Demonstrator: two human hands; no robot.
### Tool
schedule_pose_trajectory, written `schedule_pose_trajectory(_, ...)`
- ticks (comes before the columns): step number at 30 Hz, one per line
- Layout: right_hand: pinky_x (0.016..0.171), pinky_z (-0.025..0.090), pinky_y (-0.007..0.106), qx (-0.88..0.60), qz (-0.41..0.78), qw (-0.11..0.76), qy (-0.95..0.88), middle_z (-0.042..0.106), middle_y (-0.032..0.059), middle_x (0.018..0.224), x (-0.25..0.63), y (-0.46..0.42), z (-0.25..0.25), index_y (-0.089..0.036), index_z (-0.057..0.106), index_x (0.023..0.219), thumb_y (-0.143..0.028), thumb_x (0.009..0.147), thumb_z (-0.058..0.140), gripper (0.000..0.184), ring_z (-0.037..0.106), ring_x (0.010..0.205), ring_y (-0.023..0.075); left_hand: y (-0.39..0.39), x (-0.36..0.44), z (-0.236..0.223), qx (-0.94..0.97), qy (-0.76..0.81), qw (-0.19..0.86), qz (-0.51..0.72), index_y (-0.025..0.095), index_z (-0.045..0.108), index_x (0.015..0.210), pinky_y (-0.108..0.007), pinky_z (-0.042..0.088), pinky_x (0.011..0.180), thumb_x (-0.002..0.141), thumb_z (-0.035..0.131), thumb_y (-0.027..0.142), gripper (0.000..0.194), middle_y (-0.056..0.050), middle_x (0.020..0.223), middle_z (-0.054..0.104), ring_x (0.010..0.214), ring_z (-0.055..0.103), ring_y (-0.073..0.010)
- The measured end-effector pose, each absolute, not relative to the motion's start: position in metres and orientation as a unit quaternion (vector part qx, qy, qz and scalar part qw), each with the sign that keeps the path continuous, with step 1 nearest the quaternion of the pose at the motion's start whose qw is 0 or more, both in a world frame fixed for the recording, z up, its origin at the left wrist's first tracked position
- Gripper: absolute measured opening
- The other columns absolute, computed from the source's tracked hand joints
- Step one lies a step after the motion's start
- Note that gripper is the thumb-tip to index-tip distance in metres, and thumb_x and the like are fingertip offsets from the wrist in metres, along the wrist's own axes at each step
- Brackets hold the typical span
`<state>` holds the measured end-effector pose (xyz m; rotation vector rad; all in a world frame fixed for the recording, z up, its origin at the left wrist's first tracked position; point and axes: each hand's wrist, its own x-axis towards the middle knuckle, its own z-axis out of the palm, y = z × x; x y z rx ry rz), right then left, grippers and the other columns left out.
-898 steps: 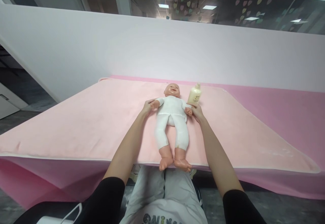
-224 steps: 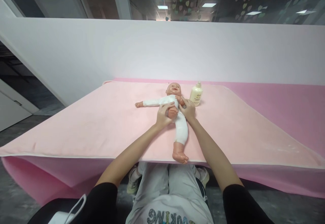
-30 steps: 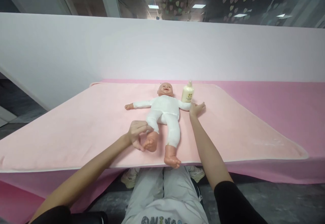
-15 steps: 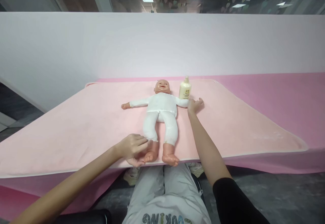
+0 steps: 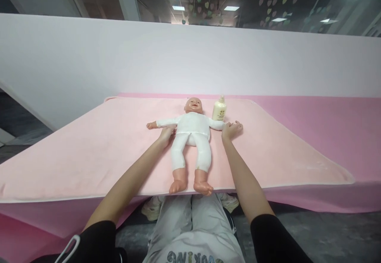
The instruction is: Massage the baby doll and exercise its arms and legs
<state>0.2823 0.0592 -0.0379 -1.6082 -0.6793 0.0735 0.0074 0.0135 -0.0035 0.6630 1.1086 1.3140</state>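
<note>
A baby doll [image 5: 193, 124] with a white cloth body and bare plastic head, hands and feet lies on its back, feet toward me. My left hand [image 5: 168, 133] rests at the doll's side, just below its outstretched arm on the left. Its fingers look stretched out and reach against the doll's torso, their tips partly hidden. At the end of the doll's other arm, my right hand [image 5: 232, 130] is curled round the doll's hand, which it hides. Just beyond that arm stands a pale yellow pump bottle [image 5: 219, 109], upright.
Under the doll spreads a light pink mat [image 5: 282, 151] with a white edge, on a darker pink table cover [image 5: 333, 128]. Behind rises a white partition [image 5: 190, 60] with dark glass above. My legs [image 5: 193, 223] are below the table's front edge.
My left hand has moved up from beside the doll's foot to its side under the arm. My right hand stays at the doll's hand. The view has shifted slightly.
</note>
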Motion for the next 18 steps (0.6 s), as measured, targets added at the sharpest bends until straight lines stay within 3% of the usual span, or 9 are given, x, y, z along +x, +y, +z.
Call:
schedule_pose_trajectory(4,0.111,0.027,0.06,-0.668,-0.068,0.531,-0.517,0.043,0.0218,0.139,0.274,0.034,-0.041,-0.012,0.055,0.118,-0.011,0.077,0.042,0.043,0.04,0.131,0.0325,0.031,-0.011,0.0,0.163,0.456,0.67,0.562,0.006,0.061,0.11,-0.026,0.054,0.059,0.088,0.052,0.017,0.027,-0.011,0.078,0.067,0.064,0.065,-0.017)
schedule_pose_trajectory(7,0.116,0.02,0.059,-0.561,-0.105,0.438,-0.695,0.047,0.0187,0.139,0.261,0.006,-0.039,-0.013,0.058,0.118,-0.014,0.08,0.044,0.041,0.035,0.137,0.0307,0.03,-0.027,0.001,0.144,0.374,0.727,0.558,0.001,0.054,0.123,-0.032,0.059,0.068,0.092,0.048,0.023,0.038,-0.021,0.098,0.068,0.084,0.07,-0.0236)
schedule_pose_trajectory(9,0.118,0.019,0.057,-0.515,-0.1,0.419,-0.742,0.051,0.0187,0.136,0.255,-0.015,-0.037,-0.013,0.06,0.116,-0.016,0.084,0.042,0.038,0.039,0.136,0.0292,0.029,-0.031,-0.001,0.139,0.346,0.735,0.566,0.0,0.052,0.124,-0.034,0.06,0.07,0.094,0.047,0.025,0.04,-0.023,0.101,0.067,0.089,0.071,-0.0255)
schedule_pose_trajectory(12,0.115,0.028,0.056,-0.518,-0.032,0.437,-0.735,0.058,0.0171,0.13,0.254,-0.052,-0.037,-0.015,0.062,0.118,-0.022,0.088,0.04,0.038,0.046,0.131,0.0285,0.033,-0.028,-0.006,0.13,0.34,0.727,0.582,0.002,0.052,0.123,-0.034,0.06,0.071,0.095,0.046,0.026,0.038,-0.022,0.098,0.068,0.089,0.071,-0.0254)
schedule_pose_trajectory(15,0.104,0.043,0.055,-0.558,0.119,0.442,-0.692,0.068,0.015,0.11,0.255,-0.105,-0.044,-0.017,0.067,0.106,-0.034,0.089,0.044,0.033,0.063,0.108,0.0292,0.042,-0.019,-0.012,0.095,0.328,0.696,0.632,0.008,0.053,0.121,-0.033,0.06,0.074,0.095,0.047,0.028,0.033,-0.017,0.098,0.068,0.09,0.07,-0.0221)
schedule_pose_trajectory(16,0.104,0.043,0.056,-0.565,0.159,0.44,-0.679,0.07,0.013,0.108,0.253,-0.126,-0.047,-0.02,0.068,0.104,-0.039,0.09,0.046,0.033,0.065,0.105,0.029,0.045,-0.015,-0.013,0.083,0.318,0.676,0.659,0.011,0.053,0.12,-0.031,0.059,0.077,0.095,0.047,0.027,0.03,-0.014,0.098,0.068,0.09,0.07,-0.0198)
schedule_pose_trajectory(18,0.115,0.029,0.059,-0.572,0.181,0.459,-0.655,0.071,0.0085,0.112,0.245,-0.17,-0.054,-0.026,0.067,0.108,-0.042,0.093,0.044,0.032,0.066,0.108,0.0278,0.052,-0.009,-0.016,0.065,0.295,0.634,0.711,0.015,0.055,0.117,-0.027,0.057,0.082,0.096,0.047,0.024,0.025,-0.009,0.097,0.068,0.09,0.068,-0.0151)
